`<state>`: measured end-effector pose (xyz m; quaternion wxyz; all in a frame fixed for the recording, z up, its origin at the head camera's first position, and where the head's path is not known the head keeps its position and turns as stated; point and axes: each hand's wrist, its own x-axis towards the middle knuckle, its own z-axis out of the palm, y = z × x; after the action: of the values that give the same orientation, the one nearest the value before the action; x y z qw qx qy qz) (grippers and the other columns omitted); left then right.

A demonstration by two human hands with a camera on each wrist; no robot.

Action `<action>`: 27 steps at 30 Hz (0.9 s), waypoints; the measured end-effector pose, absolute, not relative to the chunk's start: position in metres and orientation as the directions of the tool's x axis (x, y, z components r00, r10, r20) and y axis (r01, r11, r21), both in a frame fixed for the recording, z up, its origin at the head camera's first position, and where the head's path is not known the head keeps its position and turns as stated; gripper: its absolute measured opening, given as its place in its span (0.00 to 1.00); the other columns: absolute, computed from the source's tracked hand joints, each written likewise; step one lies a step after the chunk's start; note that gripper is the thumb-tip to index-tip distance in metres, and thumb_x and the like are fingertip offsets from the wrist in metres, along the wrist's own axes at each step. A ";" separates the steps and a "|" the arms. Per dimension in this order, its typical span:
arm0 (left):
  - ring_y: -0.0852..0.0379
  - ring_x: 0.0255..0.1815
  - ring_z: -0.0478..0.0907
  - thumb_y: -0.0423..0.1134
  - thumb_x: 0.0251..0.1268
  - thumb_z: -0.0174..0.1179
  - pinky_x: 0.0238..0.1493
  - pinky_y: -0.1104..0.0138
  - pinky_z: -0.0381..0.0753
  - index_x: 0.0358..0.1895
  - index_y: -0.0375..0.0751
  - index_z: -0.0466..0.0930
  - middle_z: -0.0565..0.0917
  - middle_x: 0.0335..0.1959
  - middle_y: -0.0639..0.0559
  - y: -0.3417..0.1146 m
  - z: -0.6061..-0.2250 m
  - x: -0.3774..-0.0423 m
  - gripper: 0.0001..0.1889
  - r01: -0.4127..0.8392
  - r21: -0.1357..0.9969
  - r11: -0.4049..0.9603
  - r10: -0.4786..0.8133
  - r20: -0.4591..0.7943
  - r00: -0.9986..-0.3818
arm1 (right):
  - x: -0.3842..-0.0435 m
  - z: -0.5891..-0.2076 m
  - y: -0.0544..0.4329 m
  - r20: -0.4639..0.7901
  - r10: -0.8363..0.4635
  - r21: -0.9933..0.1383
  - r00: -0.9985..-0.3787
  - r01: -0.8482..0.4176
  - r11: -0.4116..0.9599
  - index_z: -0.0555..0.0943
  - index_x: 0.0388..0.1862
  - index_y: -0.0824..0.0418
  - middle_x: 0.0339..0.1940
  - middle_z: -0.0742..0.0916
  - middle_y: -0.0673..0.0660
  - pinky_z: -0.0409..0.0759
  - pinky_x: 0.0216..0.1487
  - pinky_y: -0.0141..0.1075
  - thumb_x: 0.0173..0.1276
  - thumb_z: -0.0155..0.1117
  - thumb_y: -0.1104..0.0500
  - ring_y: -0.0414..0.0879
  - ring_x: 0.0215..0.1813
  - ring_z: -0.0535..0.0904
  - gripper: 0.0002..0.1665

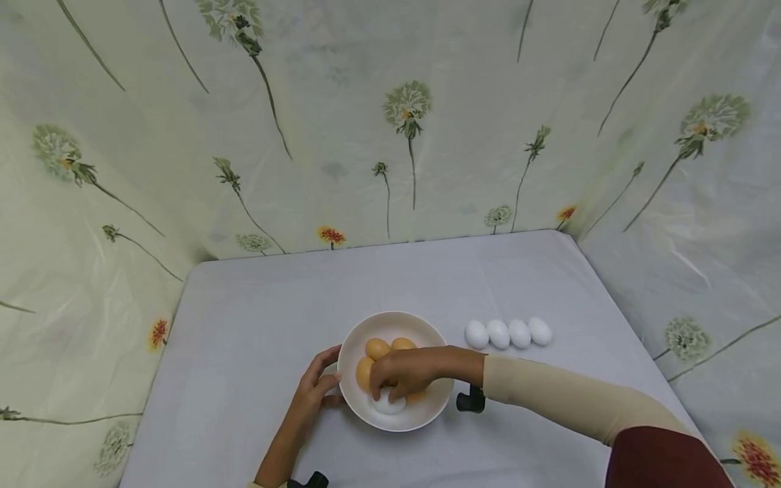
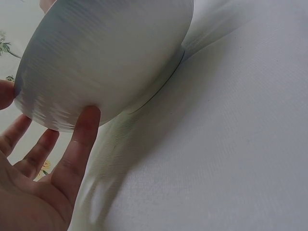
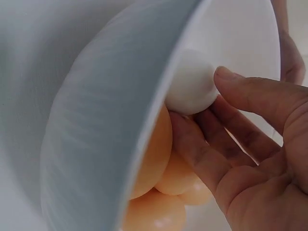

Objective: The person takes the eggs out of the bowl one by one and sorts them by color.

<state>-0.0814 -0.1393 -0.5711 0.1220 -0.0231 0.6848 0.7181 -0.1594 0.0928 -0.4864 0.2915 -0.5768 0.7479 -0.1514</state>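
Observation:
A white bowl (image 1: 433,405) stands on the cloth with several brown eggs (image 1: 377,348) inside. My left hand (image 1: 310,394) holds its left side, the thumb at the rim and the other fingers spread against the outer wall (image 2: 110,62). Inside the bowl, my right hand (image 1: 405,369) grips a white egg (image 3: 191,83) between thumb and fingers, at the near side of the brown eggs. In the head view this hand covers part of the white egg and some of the brown ones.
Several white eggs (image 1: 509,334) lie in a row on the white table cloth (image 1: 274,305), right of the bowl. Flower-patterned sheeting (image 1: 342,135) hangs behind the table and along both sides. A black wrist device (image 1: 471,400) sits below the right wrist.

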 end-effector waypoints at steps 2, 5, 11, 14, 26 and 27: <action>0.44 0.60 0.78 0.42 0.72 0.55 0.41 0.57 0.88 0.69 0.57 0.69 0.70 0.71 0.47 -0.139 -0.571 -0.081 0.24 -0.208 0.977 -0.035 0.144 -0.201 -0.969 | -0.160 -0.488 0.092 -0.264 -0.952 -0.565 -0.155 -0.775 0.283 0.85 0.48 0.58 0.45 0.86 0.50 0.72 0.52 0.20 0.61 0.71 0.66 0.37 0.46 0.76 0.15; 0.44 0.59 0.78 0.42 0.72 0.55 0.41 0.57 0.88 0.69 0.58 0.69 0.70 0.71 0.47 -0.139 -0.571 -0.081 0.24 -0.202 0.979 -0.037 0.149 -0.195 -0.970 | -0.160 -0.491 0.092 -0.276 -0.948 -0.566 -0.156 -0.771 0.292 0.85 0.49 0.58 0.48 0.86 0.49 0.72 0.58 0.22 0.61 0.72 0.64 0.35 0.50 0.76 0.16; 0.44 0.58 0.79 0.41 0.71 0.54 0.40 0.57 0.88 0.69 0.57 0.69 0.70 0.71 0.47 -0.139 -0.570 -0.082 0.24 -0.195 0.980 -0.038 0.151 -0.188 -0.971 | -0.159 -0.494 0.089 -0.282 -0.945 -0.543 -0.164 -0.785 0.299 0.87 0.50 0.56 0.47 0.87 0.46 0.72 0.59 0.22 0.61 0.73 0.61 0.33 0.51 0.77 0.16; 0.44 0.59 0.78 0.41 0.72 0.54 0.41 0.57 0.88 0.70 0.56 0.68 0.69 0.71 0.47 -0.139 -0.570 -0.082 0.24 -0.195 0.980 -0.035 0.153 -0.187 -0.970 | -0.157 -0.495 0.088 -0.277 -0.948 -0.542 -0.154 -0.790 0.287 0.87 0.50 0.56 0.48 0.87 0.47 0.72 0.60 0.22 0.61 0.74 0.61 0.34 0.54 0.78 0.17; 0.44 0.59 0.79 0.40 0.72 0.54 0.41 0.57 0.88 0.70 0.56 0.69 0.69 0.71 0.46 -0.140 -0.571 -0.081 0.24 -0.200 0.979 -0.044 0.152 -0.192 -0.970 | -0.157 -0.497 0.086 -0.303 -0.941 -0.549 -0.152 -0.779 0.302 0.87 0.50 0.56 0.49 0.87 0.47 0.72 0.61 0.22 0.61 0.73 0.61 0.34 0.56 0.78 0.17; 0.44 0.59 0.79 0.41 0.72 0.54 0.41 0.57 0.88 0.70 0.56 0.69 0.69 0.71 0.46 -0.140 -0.571 -0.081 0.24 -0.199 0.979 -0.043 0.151 -0.191 -0.970 | -0.157 -0.497 0.086 -0.304 -0.941 -0.552 -0.151 -0.777 0.303 0.87 0.50 0.56 0.49 0.87 0.47 0.72 0.61 0.22 0.61 0.73 0.61 0.34 0.56 0.78 0.17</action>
<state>-0.0810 -0.1396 -0.5706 0.1215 -0.0177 0.6809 0.7220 -0.1570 0.0862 -0.4973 0.3066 -0.5748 0.7468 -0.1336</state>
